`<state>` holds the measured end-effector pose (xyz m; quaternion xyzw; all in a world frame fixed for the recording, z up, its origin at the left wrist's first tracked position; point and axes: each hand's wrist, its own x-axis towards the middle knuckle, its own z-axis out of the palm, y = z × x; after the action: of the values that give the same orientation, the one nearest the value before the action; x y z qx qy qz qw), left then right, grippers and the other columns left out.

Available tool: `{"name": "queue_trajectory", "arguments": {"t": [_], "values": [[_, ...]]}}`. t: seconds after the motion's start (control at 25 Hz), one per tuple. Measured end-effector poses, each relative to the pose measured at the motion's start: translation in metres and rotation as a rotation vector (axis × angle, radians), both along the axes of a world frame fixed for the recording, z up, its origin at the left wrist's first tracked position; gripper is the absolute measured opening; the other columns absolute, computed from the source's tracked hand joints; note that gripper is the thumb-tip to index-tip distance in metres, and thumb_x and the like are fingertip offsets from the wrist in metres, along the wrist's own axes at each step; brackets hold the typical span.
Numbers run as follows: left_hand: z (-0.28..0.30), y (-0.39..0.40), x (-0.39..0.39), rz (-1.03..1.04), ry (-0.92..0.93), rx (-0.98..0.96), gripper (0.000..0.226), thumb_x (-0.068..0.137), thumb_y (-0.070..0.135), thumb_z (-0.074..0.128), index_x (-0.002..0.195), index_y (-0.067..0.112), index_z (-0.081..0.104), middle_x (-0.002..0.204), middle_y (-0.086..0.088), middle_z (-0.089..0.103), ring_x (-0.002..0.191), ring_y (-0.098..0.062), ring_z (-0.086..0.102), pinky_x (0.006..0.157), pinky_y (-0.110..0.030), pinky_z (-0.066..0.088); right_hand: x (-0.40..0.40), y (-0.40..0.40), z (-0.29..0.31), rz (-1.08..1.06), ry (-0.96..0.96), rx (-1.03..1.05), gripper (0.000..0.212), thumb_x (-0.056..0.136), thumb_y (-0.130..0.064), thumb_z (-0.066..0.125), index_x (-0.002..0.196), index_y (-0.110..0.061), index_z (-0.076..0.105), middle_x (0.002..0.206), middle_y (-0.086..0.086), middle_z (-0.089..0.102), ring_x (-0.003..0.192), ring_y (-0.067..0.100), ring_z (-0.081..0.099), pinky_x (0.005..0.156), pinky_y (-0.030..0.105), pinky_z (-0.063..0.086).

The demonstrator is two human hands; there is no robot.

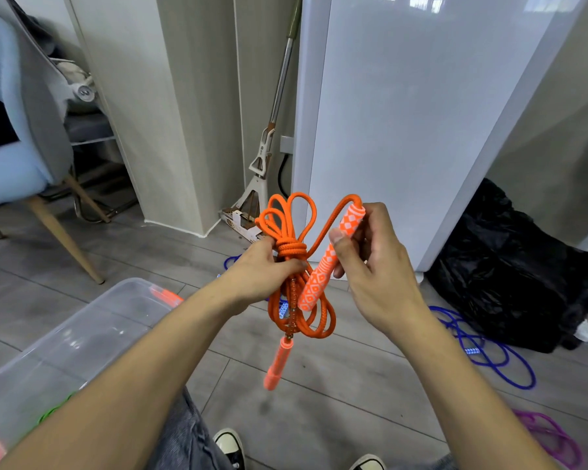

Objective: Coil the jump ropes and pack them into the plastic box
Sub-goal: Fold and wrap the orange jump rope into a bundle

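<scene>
One plastic box [82,320] — orange handle [166,296], green rope [53,409] inside.

We held the orange jump rope [287,247] bundled in our left hand [263,271], its cord folded into several loops that fanned out above the grip and hung in longer bights below it, with a few turns wound tight around the middle just above our fingers. One plain orange handle [276,364] dangled straight down beneath the bundle. The other handle [330,257], patterned orange and white, sat tilted in our right hand [375,262], pinched between thumb and fingers, its cord arching across to the bundle. The clear plastic box [65,334] stood open, low and left of our left hand.
</scene>
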<state>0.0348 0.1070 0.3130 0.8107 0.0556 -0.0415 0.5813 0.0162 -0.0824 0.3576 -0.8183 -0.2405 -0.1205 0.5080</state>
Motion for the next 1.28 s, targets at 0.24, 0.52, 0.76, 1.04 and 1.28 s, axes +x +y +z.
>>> {"name": "queue_trajectory", "arguments": {"t": [0.24, 0.52, 0.76, 1.04, 1.28], "values": [[0.000, -0.004, 0.000, -0.003, 0.013, -0.064, 0.024, 0.092, 0.025, 0.066, 0.109, 0.011, 0.057, 0.093, -0.013, 0.074, 0.080, -0.025, 0.075, 0.070, -0.034, 0.059, 0.000, -0.006, 0.003, -0.011, -0.065, -0.181, 0.012, 0.102, -0.039, 0.048, 0.101, -0.033, 0.037, 0.071, -0.017, 0.051, 0.066, 0.006, 0.052, 0.055, 0.017, 0.038], [0.006, -0.004, -0.002, 0.068, 0.019, -0.231, 0.014, 0.098, 0.019, 0.059, 0.107, 0.009, 0.059, 0.079, -0.004, 0.076, 0.072, -0.017, 0.075, 0.057, -0.023, 0.056, 0.000, -0.009, 0.004, -0.060, -0.051, -0.195, 0.016, 0.101, -0.038, 0.049, 0.099, -0.029, 0.036, 0.071, 0.000, 0.053, 0.065, 0.015, 0.054, 0.059, 0.035, 0.048], [0.004, -0.007, -0.002, 0.097, 0.064, -0.332, 0.025, 0.097, 0.020, 0.061, 0.118, 0.008, 0.058, 0.102, -0.018, 0.074, 0.086, -0.030, 0.074, 0.068, -0.037, 0.061, 0.003, -0.009, 0.001, -0.073, 0.027, -0.172, 0.019, 0.102, -0.041, 0.046, 0.097, -0.026, 0.035, 0.076, 0.006, 0.059, 0.068, 0.024, 0.062, 0.067, 0.053, 0.053], [0.002, -0.007, 0.004, 0.124, -0.006, -0.382, 0.018, 0.097, 0.018, 0.061, 0.111, 0.006, 0.063, 0.103, -0.020, 0.073, 0.088, -0.029, 0.071, 0.078, -0.042, 0.058, 0.002, 0.000, -0.007, -0.107, -0.051, -0.036, 0.018, 0.102, -0.040, 0.047, 0.097, -0.027, 0.035, 0.075, 0.008, 0.061, 0.070, 0.028, 0.067, 0.065, 0.051, 0.054], [0.001, -0.004, 0.005, 0.100, -0.126, -0.209, 0.017, 0.095, 0.021, 0.064, 0.111, 0.018, 0.059, 0.109, -0.012, 0.072, 0.101, -0.028, 0.070, 0.093, -0.049, 0.055, 0.000, 0.003, -0.008, -0.135, -0.143, -0.051, 0.017, 0.102, -0.038, 0.046, 0.099, -0.026, 0.035, 0.074, 0.002, 0.057, 0.068, 0.022, 0.062, 0.063, 0.048, 0.052]]}}
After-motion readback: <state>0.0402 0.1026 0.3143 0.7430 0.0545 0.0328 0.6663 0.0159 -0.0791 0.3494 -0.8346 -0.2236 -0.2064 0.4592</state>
